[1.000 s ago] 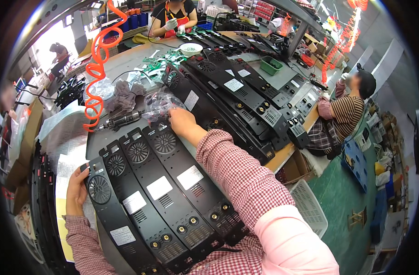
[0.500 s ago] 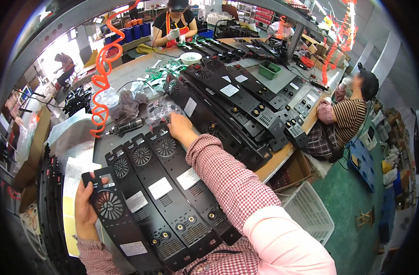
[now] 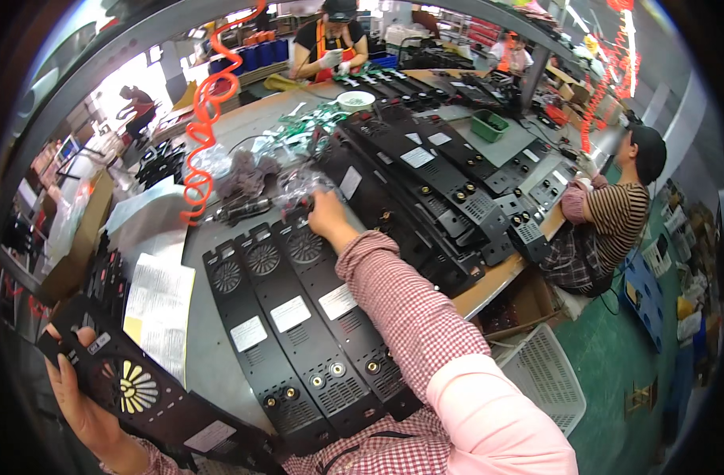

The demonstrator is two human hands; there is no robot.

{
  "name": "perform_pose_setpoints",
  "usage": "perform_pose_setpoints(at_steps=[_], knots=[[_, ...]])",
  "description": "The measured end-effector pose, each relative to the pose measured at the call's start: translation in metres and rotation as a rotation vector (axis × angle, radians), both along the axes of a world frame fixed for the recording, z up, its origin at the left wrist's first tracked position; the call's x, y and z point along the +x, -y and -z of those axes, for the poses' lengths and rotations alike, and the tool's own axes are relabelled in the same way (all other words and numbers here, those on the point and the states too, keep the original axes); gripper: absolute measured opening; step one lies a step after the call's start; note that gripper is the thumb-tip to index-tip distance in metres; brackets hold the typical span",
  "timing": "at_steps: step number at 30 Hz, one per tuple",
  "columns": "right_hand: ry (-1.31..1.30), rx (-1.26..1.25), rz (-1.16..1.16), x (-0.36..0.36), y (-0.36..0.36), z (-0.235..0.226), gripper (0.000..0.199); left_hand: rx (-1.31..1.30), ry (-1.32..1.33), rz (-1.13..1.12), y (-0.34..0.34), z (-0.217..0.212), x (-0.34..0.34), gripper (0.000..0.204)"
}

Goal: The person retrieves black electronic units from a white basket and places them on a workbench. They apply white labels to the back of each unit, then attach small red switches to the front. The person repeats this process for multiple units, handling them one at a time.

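Observation:
At the lower left, my left hand (image 3: 93, 419) grips the end of a long black vented panel (image 3: 168, 400) with a round fan grille and a white label. This panel is tilted up, apart from three similar black panels (image 3: 307, 348) lying side by side on the bench in front of me. Reaching past their far ends, my right hand (image 3: 327, 215) is closed beside a clear plastic bag (image 3: 295, 186). Whatever its fingers hold is hidden. A power screwdriver (image 3: 243, 209) lies left of the bag, close to a coiled orange air hose (image 3: 196, 170).
Printed sheets (image 3: 160, 309) lie left of the panels. Stacked black panels (image 3: 409, 198) fill the bench to the right, near a green bin (image 3: 488, 125). White bowl (image 3: 355, 100) and green parts (image 3: 310, 119) sit farther back. Co-workers (image 3: 615, 182) work at right and across the bench.
My left hand has carried its panel to the left, away from the others, and tilted it. My right hand stays by the plastic bag. The whole view has shifted slightly.

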State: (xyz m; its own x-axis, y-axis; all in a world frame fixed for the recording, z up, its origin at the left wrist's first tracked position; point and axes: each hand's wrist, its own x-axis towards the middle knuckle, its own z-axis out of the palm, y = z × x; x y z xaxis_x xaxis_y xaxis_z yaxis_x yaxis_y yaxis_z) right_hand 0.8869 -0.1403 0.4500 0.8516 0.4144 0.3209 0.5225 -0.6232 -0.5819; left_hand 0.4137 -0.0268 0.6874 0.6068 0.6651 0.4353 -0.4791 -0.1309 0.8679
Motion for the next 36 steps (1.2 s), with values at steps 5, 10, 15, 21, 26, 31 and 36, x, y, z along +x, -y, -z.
perform_pose_setpoints(at_steps=[5, 10, 15, 21, 26, 31, 36], knots=[[0.186, 0.579, -0.208, -0.009, -0.001, 0.002, 0.041, 0.025, 0.034, -0.008, 0.024, -0.014, -0.007, 0.040], [-0.718, 0.947, -0.738, -0.096, 0.050, -0.096, 0.042, 0.037, 0.048, 0.076, 0.039, -0.017, 0.006, 0.036], [-0.816, 0.985, -1.034, -0.181, 0.090, -0.166, 0.033, -0.086, -0.091, 0.135, 0.054, -0.011, 0.022, 0.028], [-0.297, 0.907, -1.211, -0.234, 0.101, -0.186, 0.043, -0.159, -0.151, 0.176, 0.067, 0.005, 0.029, 0.028], [-0.099, 0.749, -1.098, -0.261, 0.103, -0.204, 0.045, -0.159, -0.132, 0.211, 0.070, 0.004, 0.021, 0.034], [0.340, 0.649, -0.979, -0.279, 0.095, -0.220, 0.047, -0.196, -0.114, 0.304, 0.069, 0.006, 0.016, 0.033], [0.643, 0.635, -0.889, -0.289, 0.081, -0.220, 0.052, -0.198, -0.092, 0.259, 0.067, 0.010, 0.014, 0.032]])
